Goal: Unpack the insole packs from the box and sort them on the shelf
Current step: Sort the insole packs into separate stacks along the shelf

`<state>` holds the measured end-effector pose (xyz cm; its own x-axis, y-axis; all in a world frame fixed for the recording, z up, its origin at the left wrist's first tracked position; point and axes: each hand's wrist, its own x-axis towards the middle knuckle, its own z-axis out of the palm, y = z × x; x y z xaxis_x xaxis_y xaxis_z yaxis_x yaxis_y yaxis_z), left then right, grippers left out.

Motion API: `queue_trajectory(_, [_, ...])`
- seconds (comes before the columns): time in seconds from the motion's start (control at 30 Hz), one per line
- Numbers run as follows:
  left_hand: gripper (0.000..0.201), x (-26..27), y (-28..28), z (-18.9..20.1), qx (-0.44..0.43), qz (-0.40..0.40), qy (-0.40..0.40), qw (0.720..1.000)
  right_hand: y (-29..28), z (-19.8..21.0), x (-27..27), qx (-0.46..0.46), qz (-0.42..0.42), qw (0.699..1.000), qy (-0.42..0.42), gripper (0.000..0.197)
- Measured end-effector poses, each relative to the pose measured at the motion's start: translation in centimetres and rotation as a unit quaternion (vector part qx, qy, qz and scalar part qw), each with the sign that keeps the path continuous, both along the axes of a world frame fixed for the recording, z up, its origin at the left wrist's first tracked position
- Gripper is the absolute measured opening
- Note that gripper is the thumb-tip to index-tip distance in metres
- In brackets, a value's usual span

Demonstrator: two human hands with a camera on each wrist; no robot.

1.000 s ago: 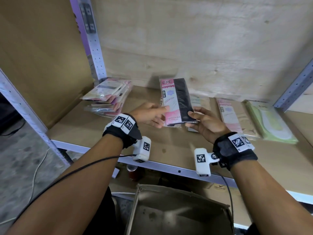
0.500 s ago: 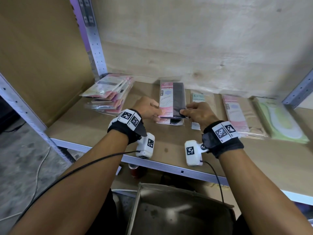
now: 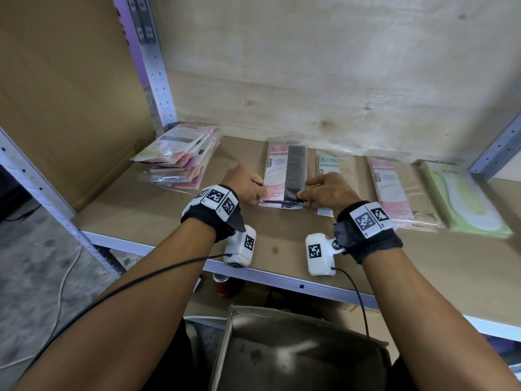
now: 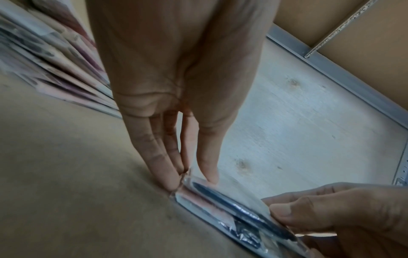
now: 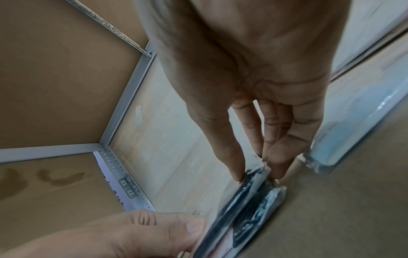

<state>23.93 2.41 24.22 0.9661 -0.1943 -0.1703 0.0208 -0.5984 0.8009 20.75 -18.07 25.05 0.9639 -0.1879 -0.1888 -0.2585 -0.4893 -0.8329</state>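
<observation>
A pink-and-black insole pack lies on the wooden shelf, on top of a like pack whose near end shows beneath it. My left hand pinches its near left edge. My right hand pinches its near right edge. In the left wrist view my left hand has its thumb on top of the pack and its fingers under the edge. In the right wrist view my right hand pinches the pack the same way. The open cardboard box stands below the shelf, its inside dark.
A loose stack of pink packs lies at the back left by the metal upright. To the right lie a teal-labelled pack, a pink-and-tan pile and a green pack. A can stands under the shelf edge.
Both hands have carried the pink-and-black pack forward and down, from held up in the air to lying flat on the pack on the shelf.
</observation>
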Motion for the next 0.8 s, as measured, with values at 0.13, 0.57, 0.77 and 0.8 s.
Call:
queue_trajectory(0.13, [0.024, 0.1, 0.1, -0.1, 0.0, -0.006, 0.004, 1.0, 0.2, 0.2, -0.2, 0.004, 0.009, 1.0, 0.002, 0.024])
queue_trajectory(0.57, [0.02, 0.1, 0.8, 0.9, 0.033, 0.04, -0.082, 0.995, 0.0, 0.7, -0.2, -0.031, -0.021, 0.999, -0.005, 0.06])
queue_trajectory(0.77, [0.015, -0.1, 4.1, 3.7, 0.017, 0.13, -0.189, 0.973, 1.3, 1.6, -0.5, -0.056, -0.009, 0.993, -0.107, 0.038])
queue_trajectory(0.8, [0.019, -0.1, 5.1, 4.3, 0.013, 0.154, -0.216, 0.964, 1.9, 1.9, -0.3, -0.057, 0.004, 0.992, -0.116, 0.032])
